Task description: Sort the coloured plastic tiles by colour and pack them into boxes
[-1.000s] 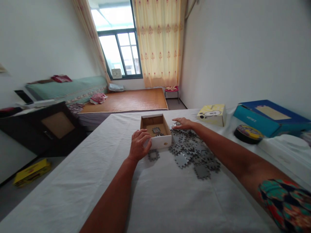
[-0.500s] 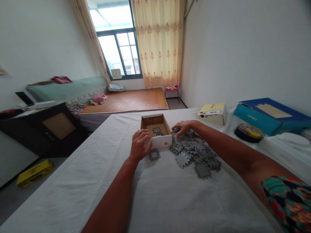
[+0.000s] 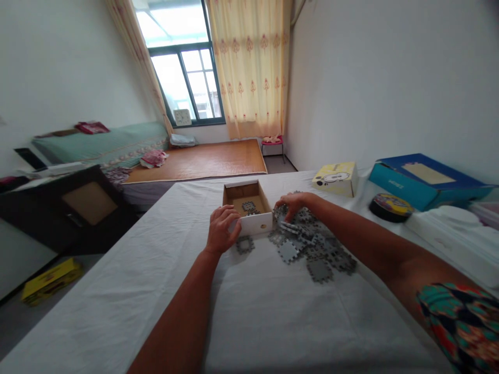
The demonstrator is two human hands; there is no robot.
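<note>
My left hand (image 3: 223, 228) is closed on the near left corner of a small open cardboard box (image 3: 254, 226), white outside and brown inside. A few grey notched pieces (image 3: 248, 206) lie on the box floor. Just right of the box, my right hand (image 3: 292, 202) has its fingers curled down around grey interlocking tiles (image 3: 289, 227), some tilted up under the fingers. These belong to a loose pile of grey tiles (image 3: 331, 249) spread under and beside my right forearm. One hollow square tile (image 3: 250, 243) lies apart, in front of the box near my left thumb.
A white cloth (image 3: 163, 270) covers the table. On its right side stand a yellow box (image 3: 336, 179), a blue box (image 3: 429, 182), a round tin (image 3: 391, 206) and a white container (image 3: 452, 234). Beyond the table is a bed (image 3: 214, 160); a dark cabinet (image 3: 74, 208) stands left.
My right fingers have closed and lifted some tiles at the pile's left edge, so they now tilt. My left hand keeps its place on the box. The view has shifted slightly.
</note>
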